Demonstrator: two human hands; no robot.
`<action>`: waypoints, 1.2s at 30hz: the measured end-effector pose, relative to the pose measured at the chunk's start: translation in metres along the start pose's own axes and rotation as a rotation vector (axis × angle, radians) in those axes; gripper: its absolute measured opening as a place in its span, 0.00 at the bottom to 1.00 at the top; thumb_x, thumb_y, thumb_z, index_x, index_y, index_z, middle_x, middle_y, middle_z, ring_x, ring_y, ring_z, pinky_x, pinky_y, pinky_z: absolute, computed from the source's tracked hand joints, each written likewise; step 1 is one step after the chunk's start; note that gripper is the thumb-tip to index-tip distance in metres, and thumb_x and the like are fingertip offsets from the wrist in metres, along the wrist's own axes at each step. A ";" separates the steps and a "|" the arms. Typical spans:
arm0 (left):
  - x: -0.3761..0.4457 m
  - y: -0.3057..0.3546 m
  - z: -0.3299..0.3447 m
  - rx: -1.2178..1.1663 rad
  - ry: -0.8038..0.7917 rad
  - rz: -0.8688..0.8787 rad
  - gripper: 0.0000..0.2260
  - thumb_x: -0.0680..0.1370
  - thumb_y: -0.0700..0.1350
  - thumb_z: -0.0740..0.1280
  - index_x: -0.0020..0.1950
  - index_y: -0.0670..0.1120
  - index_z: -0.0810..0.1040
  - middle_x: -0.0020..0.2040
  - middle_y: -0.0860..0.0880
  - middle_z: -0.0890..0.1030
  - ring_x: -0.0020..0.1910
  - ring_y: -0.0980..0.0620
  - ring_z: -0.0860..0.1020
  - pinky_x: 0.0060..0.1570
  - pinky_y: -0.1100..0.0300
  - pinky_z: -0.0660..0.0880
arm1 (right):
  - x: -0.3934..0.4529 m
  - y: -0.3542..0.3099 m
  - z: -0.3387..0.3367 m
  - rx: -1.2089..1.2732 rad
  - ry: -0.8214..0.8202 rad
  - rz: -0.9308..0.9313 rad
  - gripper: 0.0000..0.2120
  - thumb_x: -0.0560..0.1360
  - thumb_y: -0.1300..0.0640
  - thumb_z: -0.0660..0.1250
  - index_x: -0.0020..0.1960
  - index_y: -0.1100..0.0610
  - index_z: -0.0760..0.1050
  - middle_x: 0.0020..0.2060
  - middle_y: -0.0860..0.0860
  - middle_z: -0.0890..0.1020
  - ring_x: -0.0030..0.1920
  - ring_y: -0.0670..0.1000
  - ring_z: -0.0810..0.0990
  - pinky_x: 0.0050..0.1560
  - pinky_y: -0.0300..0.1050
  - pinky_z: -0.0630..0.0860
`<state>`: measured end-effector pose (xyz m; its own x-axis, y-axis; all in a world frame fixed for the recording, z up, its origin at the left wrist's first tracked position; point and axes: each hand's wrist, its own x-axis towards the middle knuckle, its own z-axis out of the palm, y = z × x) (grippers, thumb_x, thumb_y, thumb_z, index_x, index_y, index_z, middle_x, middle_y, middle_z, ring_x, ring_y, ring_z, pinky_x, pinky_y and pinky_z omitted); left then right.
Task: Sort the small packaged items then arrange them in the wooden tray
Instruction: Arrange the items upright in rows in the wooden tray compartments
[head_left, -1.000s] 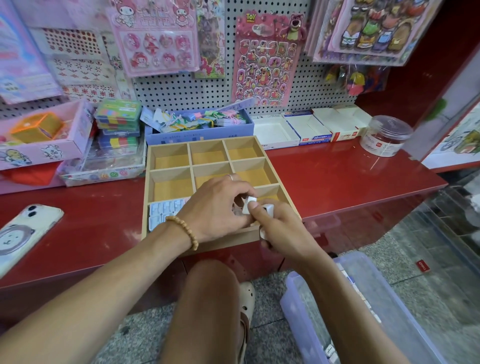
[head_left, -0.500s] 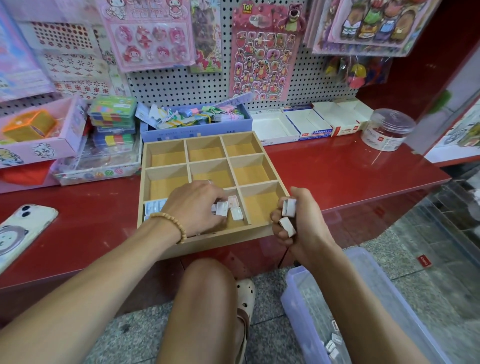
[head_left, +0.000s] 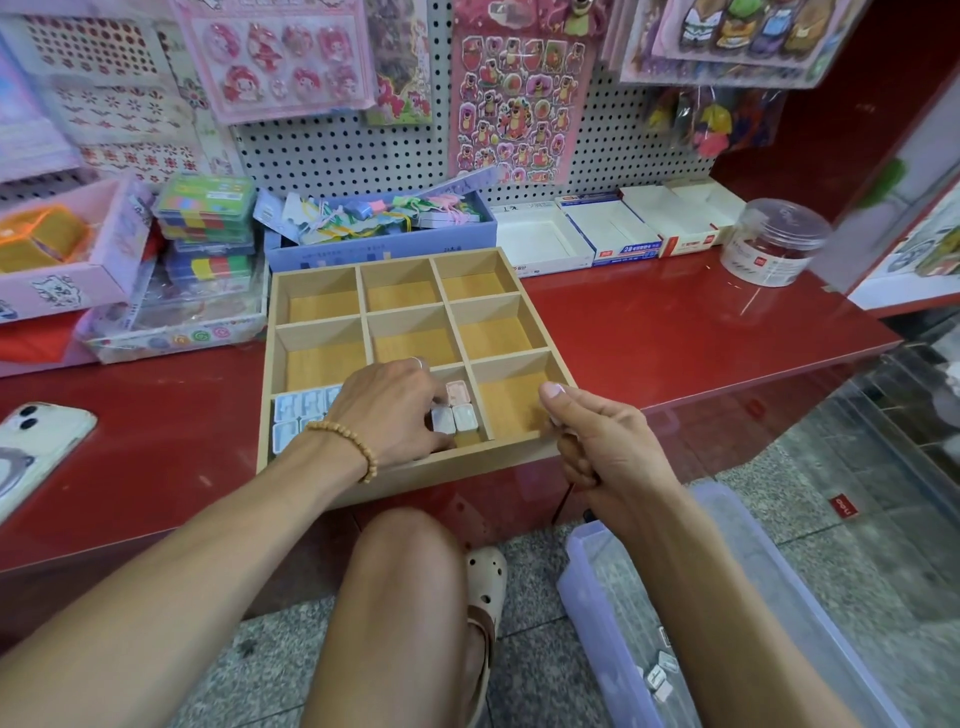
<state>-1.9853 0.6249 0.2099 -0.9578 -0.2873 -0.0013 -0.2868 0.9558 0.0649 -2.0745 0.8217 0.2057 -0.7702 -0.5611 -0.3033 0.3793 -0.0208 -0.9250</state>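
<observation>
The wooden tray (head_left: 519, 447) sits on the red surface (head_left: 675, 332), its near edge hanging slightly past the surface's near edge. It is a three-by-three grid of compartments. The left hand (head_left: 395, 410) reaches into the near middle compartment, fingers curled down onto small packaged items (head_left: 454, 418) there: two whitish ones lie side by side just right of the fingertips, touching each other, and a pinkish one lies just beyond them, against the far wall of that compartment. Each lies flat, with its long axis running near to far. Whether the fingers actually pinch one of them or only press on it cannot be told. In the near left compartment, more white packaged items (head_left: 298, 415) lie flat in rows, partly hidden by the left wrist, which wears a bead bracelet (head_left: 348, 441).

The right hand (head_left: 602, 447) hovers over the tray's near right corner, curled into a loose fist with the thumb on top; a sliver of white shows under the thumb, but what it holds cannot be made out.

On the floor at the near right stands a clear plastic bin (head_left: 587, 582) with a few small packaged pieces (head_left: 660, 675) inside. A phone (head_left: 36, 447) lies on the surface at the far left edge of view, well apart from the tray.
</observation>
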 end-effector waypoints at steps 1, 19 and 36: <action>0.000 -0.001 -0.001 0.003 -0.003 -0.001 0.17 0.71 0.60 0.72 0.56 0.54 0.82 0.53 0.53 0.79 0.51 0.49 0.78 0.46 0.56 0.76 | 0.001 0.001 0.000 0.008 0.022 -0.003 0.12 0.77 0.55 0.71 0.35 0.54 0.83 0.37 0.59 0.69 0.22 0.45 0.56 0.20 0.36 0.53; -0.020 0.026 -0.025 -0.743 0.187 0.173 0.14 0.66 0.47 0.80 0.49 0.50 0.83 0.42 0.56 0.81 0.38 0.55 0.79 0.40 0.65 0.74 | -0.017 0.004 0.028 0.048 0.023 -0.041 0.09 0.75 0.59 0.73 0.40 0.56 0.74 0.34 0.58 0.72 0.20 0.45 0.58 0.19 0.37 0.54; -0.034 0.019 -0.037 -0.647 0.260 0.162 0.12 0.65 0.48 0.80 0.47 0.51 0.86 0.40 0.55 0.80 0.39 0.57 0.77 0.42 0.63 0.74 | -0.031 -0.012 0.053 -0.151 -0.025 -0.077 0.09 0.76 0.65 0.71 0.38 0.60 0.74 0.18 0.44 0.72 0.18 0.41 0.68 0.21 0.30 0.63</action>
<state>-1.9574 0.6503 0.2484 -0.9291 -0.2274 0.2916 0.0040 0.7824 0.6228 -2.0280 0.7949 0.2382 -0.7802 -0.5831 -0.2265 0.2370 0.0595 -0.9697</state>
